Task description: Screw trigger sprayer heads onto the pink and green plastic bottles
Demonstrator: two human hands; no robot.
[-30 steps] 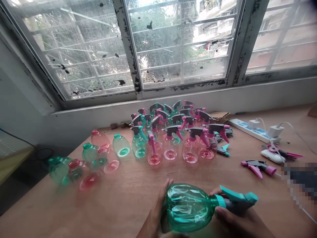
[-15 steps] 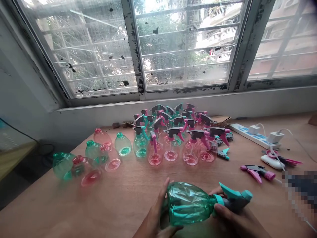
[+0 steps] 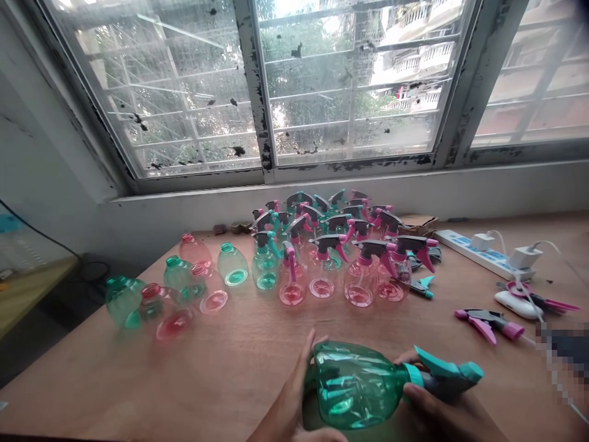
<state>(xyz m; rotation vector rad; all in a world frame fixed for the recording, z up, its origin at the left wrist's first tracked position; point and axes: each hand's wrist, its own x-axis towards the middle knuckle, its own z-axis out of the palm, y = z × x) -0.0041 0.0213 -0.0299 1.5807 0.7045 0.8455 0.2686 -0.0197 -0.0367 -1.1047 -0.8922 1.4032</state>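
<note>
Backlight from bright window point(image 3: 350, 92), glints on held bottle point(image 3: 361, 387), hazy leftmost bottles point(image 3: 122, 304), pixelated patch point(image 3: 568, 350) at right

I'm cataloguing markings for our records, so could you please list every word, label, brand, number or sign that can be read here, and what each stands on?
No text can be read.
The power strip: blue patches, any lettering too small to read.
The held green bottle: no lettering shows.

I face a barred window point(image 3: 317, 92) across the top of the frame, a white power strip point(image 3: 491, 260) at right, a yellowish surface point(image 3: 32, 294) at far left.
</note>
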